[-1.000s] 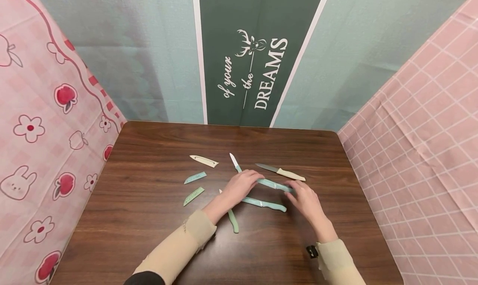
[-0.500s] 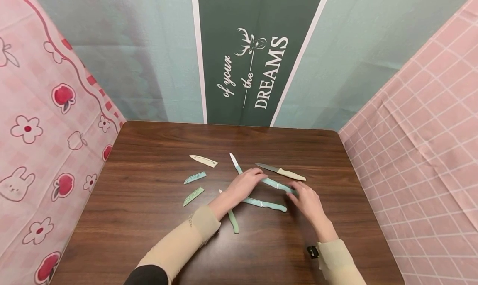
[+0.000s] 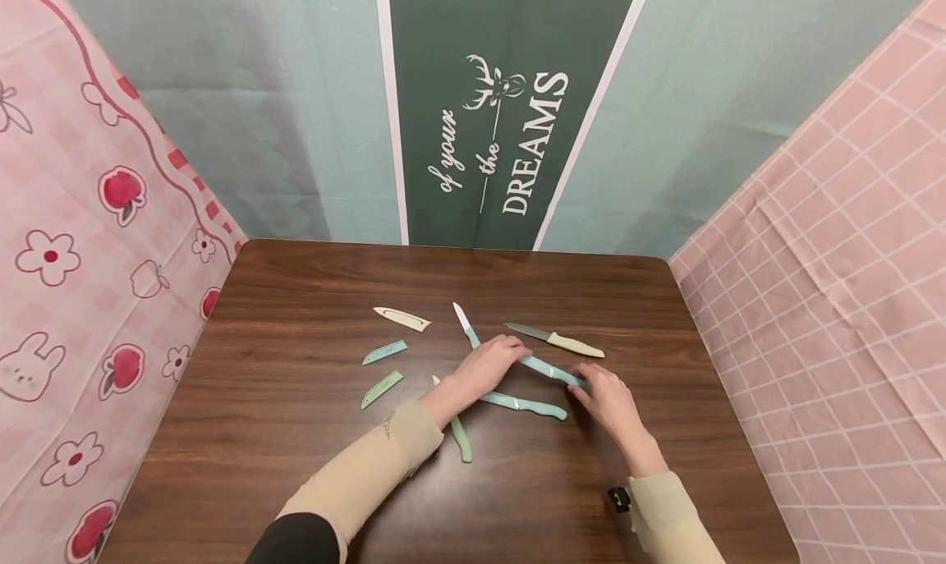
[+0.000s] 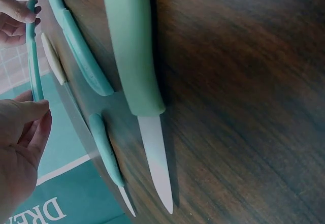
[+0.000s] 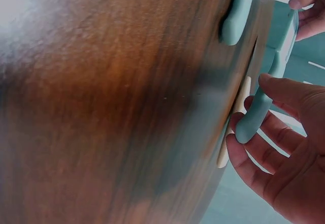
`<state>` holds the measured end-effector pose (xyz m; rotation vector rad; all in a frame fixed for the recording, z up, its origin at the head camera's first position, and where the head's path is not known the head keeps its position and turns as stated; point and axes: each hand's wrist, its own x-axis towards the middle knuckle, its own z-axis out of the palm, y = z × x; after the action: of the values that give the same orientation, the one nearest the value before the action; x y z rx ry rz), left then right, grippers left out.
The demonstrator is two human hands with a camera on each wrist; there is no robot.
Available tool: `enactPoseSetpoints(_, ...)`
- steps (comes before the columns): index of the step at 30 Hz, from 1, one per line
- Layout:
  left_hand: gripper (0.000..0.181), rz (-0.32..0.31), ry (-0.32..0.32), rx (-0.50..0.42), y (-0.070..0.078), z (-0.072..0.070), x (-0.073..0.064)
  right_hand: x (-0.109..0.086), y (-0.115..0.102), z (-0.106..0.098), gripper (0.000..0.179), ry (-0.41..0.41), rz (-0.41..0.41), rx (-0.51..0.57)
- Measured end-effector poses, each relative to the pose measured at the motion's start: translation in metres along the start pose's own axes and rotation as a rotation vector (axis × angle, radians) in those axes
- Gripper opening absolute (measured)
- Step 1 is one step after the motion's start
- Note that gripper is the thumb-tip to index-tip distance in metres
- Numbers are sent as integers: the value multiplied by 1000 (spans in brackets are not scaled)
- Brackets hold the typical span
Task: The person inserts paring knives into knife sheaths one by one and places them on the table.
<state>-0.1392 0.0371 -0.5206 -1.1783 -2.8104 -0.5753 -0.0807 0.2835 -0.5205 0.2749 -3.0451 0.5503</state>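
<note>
A light-blue knife in its blue sheath (image 3: 545, 369) is held level between both hands above the table. My left hand (image 3: 484, 369) pinches the sheath end between thumb and fingers; the left wrist view shows this left hand (image 4: 23, 142) at the tip. The handle (image 5: 260, 109) is gripped by my right hand (image 3: 609, 400), thumb on one side and fingers around the other. Below lies a second sheathed blue knife (image 3: 526, 405). A green-handled knife (image 4: 136, 51) with a bare white blade lies under my left wrist, partly hidden in the head view.
A bare-bladed blue paring knife (image 3: 466, 324) and a cream-handled knife (image 3: 572, 346) lie beyond the hands. To the left are three loose sheaths, cream (image 3: 402, 318), blue (image 3: 385, 351) and green (image 3: 382, 389). Patterned cloths hang around the dark wooden table (image 3: 296, 433).
My left hand has shifted a little to the right, and the held knife has moved slightly right and nearer. My right hand has barely moved. The knives on the table lie as before.
</note>
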Motion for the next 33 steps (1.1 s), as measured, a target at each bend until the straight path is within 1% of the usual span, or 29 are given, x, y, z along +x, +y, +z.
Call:
enactPoseSetpoints(5, 36, -4, -39, -10, -1, 3, 2, 1, 4, 4, 20, -18, 15, 9)
enactPoseSetpoints(10, 36, -16, -66, -23, -4, 7, 4, 2, 4, 7, 18, -40, 41, -1)
enactPoseSetpoints(17, 35, -18, -69, -16, -8, 11, 6, 4, 1, 10, 20, -65, 43, -8)
enactPoseSetpoints(25, 35, -27, -84, -32, -11, 14, 9, 3, 1, 13, 20, -41, 33, -37)
enactPoseSetpoints(29, 35, -32, -100, -34, -12, 16, 11, 3, 2, 15, 20, -27, 34, -39)
enactPoseSetpoints(33, 34, -37, -110, -44, -13, 18, 11, 3, 3, 17, 20, -30, 41, -35)
